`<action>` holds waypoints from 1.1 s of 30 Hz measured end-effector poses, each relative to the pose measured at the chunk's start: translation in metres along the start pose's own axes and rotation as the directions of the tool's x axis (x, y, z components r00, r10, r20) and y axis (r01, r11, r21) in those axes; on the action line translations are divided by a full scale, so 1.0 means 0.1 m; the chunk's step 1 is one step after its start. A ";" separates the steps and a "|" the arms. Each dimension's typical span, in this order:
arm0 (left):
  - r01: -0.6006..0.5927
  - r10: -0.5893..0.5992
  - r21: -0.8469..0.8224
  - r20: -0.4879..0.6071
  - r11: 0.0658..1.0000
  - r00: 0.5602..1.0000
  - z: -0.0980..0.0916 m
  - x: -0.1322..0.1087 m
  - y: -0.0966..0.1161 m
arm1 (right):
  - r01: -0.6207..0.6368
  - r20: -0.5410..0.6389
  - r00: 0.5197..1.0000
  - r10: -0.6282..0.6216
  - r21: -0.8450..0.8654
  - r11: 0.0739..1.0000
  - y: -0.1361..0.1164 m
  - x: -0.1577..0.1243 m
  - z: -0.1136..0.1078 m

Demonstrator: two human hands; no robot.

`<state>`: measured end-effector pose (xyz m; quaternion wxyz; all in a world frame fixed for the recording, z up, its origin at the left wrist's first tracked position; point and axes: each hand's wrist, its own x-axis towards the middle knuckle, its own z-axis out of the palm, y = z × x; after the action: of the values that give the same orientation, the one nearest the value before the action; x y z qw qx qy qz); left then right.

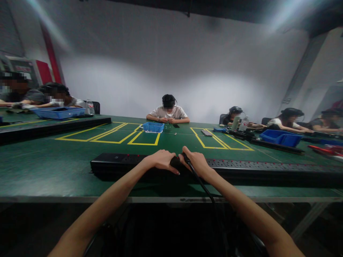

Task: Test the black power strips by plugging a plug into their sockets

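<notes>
A long black power strip (241, 173) with rows of sockets and small red dots lies along the near side of the green table. My left hand (162, 159) is laid over the strip, gripping it, with the thumb down its near side and the fingers hidden behind. Right beside it, my right hand (197, 162) is closed around the black plug end of a cable (199, 182), held against the top of the strip. The cable runs down over the table edge toward me. Whether the plug sits in a socket is hidden by my fingers.
Yellow tape outlines (109, 137) mark the green table (53, 167). A blue basket (153, 127) stands ahead, with a phone (206, 132) to its right. Blue trays (281, 137) and another strip (59, 127) lie at the sides. Several people sit around the table.
</notes>
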<state>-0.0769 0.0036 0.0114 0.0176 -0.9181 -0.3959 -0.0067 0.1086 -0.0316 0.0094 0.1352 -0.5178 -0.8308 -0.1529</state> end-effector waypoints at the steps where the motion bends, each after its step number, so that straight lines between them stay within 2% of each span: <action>1: 0.000 0.000 0.009 0.006 1.000 1.000 0.00 0.01 0.00 | 0.006 0.008 1.000 -0.006 0.001 1.000 0.03 0.02 -0.02; 4: 0.001 -0.001 0.021 0.015 1.000 1.000 0.00 0.02 -0.01 | 0.022 0.040 0.999 -0.022 0.001 1.000 0.08 0.11 -0.07; 8: -0.012 0.012 0.002 0.021 1.000 1.000 -0.01 0.01 0.01 | 0.026 0.082 0.996 -0.024 -0.028 0.999 0.01 0.17 -0.06; 14: -0.016 0.017 -0.022 0.031 1.000 0.999 -0.03 0.00 0.02 | 0.039 0.111 0.993 -0.031 -0.075 0.996 -0.12 0.07 -0.01; 21: 0.000 0.000 0.009 0.021 1.000 1.000 -0.01 0.13 0.11 | 0.067 0.126 0.991 -0.053 -0.104 0.992 0.10 0.02 -0.03; 27: -0.007 0.007 0.022 0.004 1.000 1.000 0.02 0.39 0.36 | 0.004 0.046 0.999 0.002 -0.120 0.993 0.38 -0.14 0.00; 33: -0.058 0.058 -0.007 -0.014 0.998 0.998 0.01 0.39 0.46 | -0.066 -0.078 0.995 0.058 -0.096 0.993 0.39 -0.25 0.09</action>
<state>-0.0165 0.0009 0.0103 0.0171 -0.9292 -0.3688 -0.0140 0.1538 -0.0327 -0.0044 0.1455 -0.5431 -0.8002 -0.2088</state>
